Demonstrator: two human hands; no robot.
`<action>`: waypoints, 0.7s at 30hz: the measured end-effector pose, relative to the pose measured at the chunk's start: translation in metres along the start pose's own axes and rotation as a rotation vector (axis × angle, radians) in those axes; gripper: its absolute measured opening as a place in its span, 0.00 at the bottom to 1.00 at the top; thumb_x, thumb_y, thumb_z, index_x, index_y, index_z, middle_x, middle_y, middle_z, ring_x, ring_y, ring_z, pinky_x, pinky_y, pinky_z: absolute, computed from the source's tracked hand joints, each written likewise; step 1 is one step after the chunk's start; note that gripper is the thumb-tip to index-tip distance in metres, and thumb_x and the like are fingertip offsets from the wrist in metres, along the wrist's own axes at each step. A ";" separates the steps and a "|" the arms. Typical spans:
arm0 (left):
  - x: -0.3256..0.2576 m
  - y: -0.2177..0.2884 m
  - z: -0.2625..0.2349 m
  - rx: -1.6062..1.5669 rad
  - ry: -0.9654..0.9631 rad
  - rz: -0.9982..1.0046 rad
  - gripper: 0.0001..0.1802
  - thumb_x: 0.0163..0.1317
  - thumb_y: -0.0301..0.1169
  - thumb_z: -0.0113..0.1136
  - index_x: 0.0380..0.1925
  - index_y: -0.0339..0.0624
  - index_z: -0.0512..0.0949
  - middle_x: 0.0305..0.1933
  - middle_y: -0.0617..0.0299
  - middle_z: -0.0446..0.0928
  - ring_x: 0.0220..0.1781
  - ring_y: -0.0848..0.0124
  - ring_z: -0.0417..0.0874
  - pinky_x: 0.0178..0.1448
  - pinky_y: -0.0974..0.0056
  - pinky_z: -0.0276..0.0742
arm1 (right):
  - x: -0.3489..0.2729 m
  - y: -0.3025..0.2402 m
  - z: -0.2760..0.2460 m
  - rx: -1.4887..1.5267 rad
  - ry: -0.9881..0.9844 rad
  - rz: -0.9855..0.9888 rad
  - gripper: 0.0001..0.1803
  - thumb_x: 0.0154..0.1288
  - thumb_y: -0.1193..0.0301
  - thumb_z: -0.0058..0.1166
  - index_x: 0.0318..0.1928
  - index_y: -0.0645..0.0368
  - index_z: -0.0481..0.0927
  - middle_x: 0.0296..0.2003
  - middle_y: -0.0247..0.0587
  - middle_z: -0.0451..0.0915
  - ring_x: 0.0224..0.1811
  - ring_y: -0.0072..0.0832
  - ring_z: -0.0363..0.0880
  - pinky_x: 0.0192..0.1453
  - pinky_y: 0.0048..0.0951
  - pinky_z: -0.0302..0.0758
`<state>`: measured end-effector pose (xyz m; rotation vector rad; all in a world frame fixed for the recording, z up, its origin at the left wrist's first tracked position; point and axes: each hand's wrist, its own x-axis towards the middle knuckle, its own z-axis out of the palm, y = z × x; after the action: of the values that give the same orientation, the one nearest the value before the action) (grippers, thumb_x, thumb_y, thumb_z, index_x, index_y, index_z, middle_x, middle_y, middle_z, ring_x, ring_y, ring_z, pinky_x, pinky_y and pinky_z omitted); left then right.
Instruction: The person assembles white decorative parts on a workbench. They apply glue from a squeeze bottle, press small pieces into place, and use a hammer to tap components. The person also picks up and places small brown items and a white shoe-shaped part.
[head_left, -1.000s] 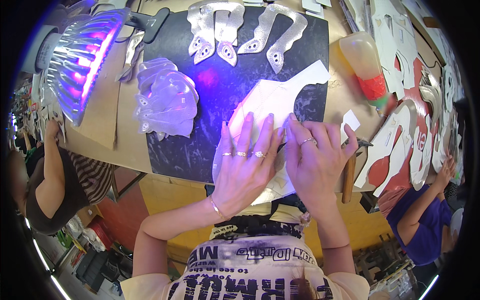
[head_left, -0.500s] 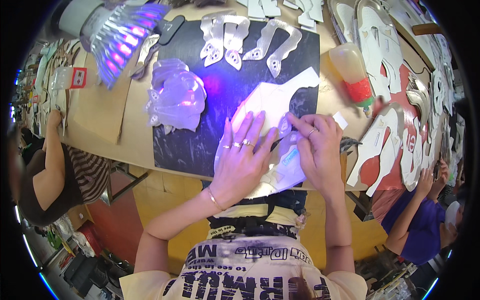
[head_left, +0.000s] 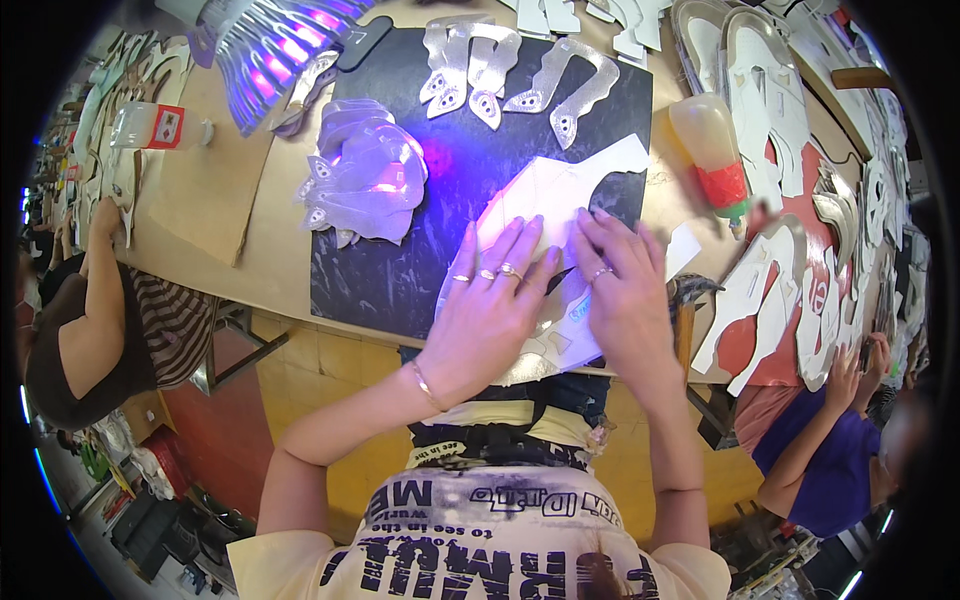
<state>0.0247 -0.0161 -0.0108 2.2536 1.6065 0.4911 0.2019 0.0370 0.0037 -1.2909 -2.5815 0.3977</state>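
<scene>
My left hand [head_left: 490, 305] lies with its fingers stretched out on a white, curved shoe-upper-like piece [head_left: 612, 168] near the front edge of a black mat [head_left: 360, 290]. On the same piece, to the right, my right hand [head_left: 630, 300] presses down with its fingers extended and side by side. Its fingers hide part of a shiny silvery section between the two hands. Left of my hands sits a fanned stack of silvery cut pieces [head_left: 370, 180]. Several silver wavy strips [head_left: 575, 85] with dark holes lie along the mat's far side.
A metal-finned lamp [head_left: 285, 70] glows purple over the far left. To the right lies a squeeze bottle [head_left: 705, 140] with a red band. White cut pieces [head_left: 740, 310] cover the right side. Co-workers sit left and right, one in a purple top [head_left: 820, 460].
My right hand's fingers have gone from pinching at the silvery section to lying stretched across the piece. The left hand stays on the piece. The whole view has shifted slightly.
</scene>
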 end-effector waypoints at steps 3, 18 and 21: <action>-0.003 -0.008 -0.003 -0.142 -0.020 -0.007 0.26 0.62 0.31 0.62 0.60 0.37 0.74 0.73 0.45 0.61 0.75 0.48 0.62 0.78 0.40 0.50 | -0.008 0.011 -0.005 -0.065 -0.086 -0.089 0.26 0.64 0.76 0.46 0.63 0.68 0.73 0.65 0.50 0.72 0.71 0.43 0.66 0.77 0.52 0.54; -0.007 -0.011 -0.026 -0.163 0.000 0.050 0.24 0.62 0.31 0.62 0.58 0.38 0.75 0.72 0.45 0.63 0.74 0.49 0.64 0.78 0.41 0.51 | -0.011 0.029 -0.029 0.340 -0.108 0.047 0.29 0.61 0.84 0.47 0.63 0.55 0.77 0.64 0.44 0.75 0.72 0.41 0.66 0.79 0.54 0.48; -0.026 0.000 -0.061 -0.430 0.187 0.016 0.17 0.56 0.35 0.70 0.45 0.43 0.80 0.61 0.46 0.75 0.63 0.49 0.77 0.69 0.44 0.66 | -0.006 0.034 -0.031 0.361 0.077 0.072 0.30 0.58 0.86 0.46 0.61 0.53 0.78 0.62 0.42 0.77 0.70 0.42 0.69 0.78 0.53 0.52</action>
<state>-0.0109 -0.0369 0.0406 1.9422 1.3999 0.9740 0.2405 0.0554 0.0206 -1.2414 -2.2693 0.7694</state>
